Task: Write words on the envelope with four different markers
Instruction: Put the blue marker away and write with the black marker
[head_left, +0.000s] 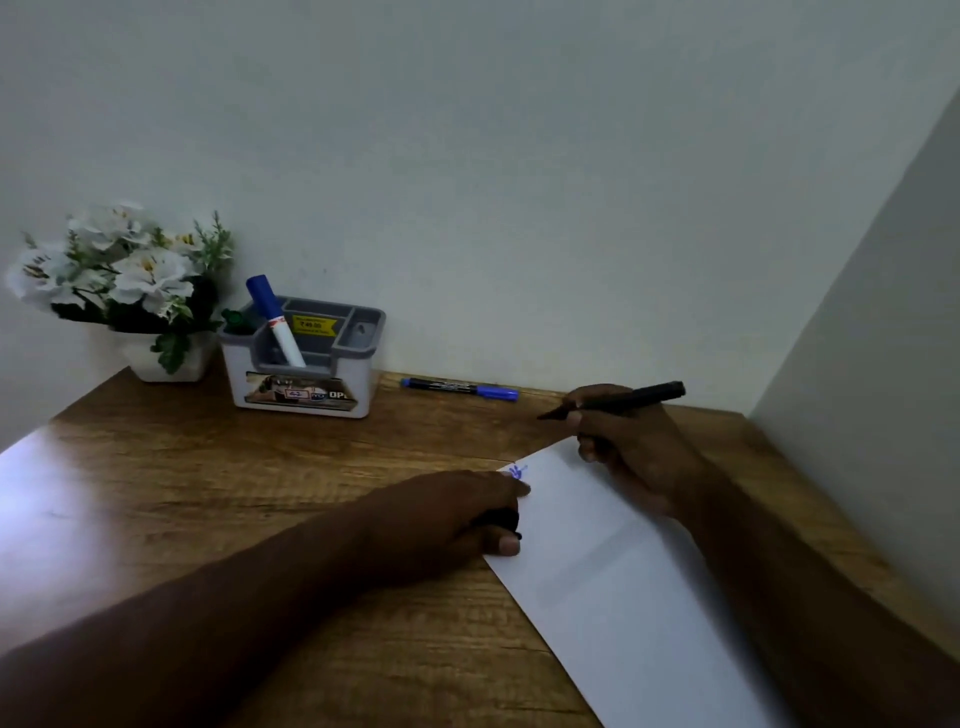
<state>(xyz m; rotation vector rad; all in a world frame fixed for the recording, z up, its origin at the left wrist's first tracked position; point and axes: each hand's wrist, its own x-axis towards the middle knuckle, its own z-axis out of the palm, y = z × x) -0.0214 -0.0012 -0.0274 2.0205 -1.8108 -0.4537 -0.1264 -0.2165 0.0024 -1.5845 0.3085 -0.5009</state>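
Observation:
A white envelope (613, 566) lies slanted on the wooden desk (270, 467), with a small blue scribble at its far corner. My left hand (457, 519) presses on the envelope's left edge and has a small black cap tucked between its fingers. My right hand (628, 441) grips an uncapped black marker (623, 399), tip pointing left, just above the desk beyond the envelope's top edge. A capped blue marker (460, 388) lies by the wall. Another blue-capped white marker (275, 322) leans in the grey organizer (304, 358), beside a green marker top (236, 319).
A white pot of artificial white flowers (124, 280) stands at the back left corner. Walls close the desk at the back and along the right side. Bright glare covers the desk's left part.

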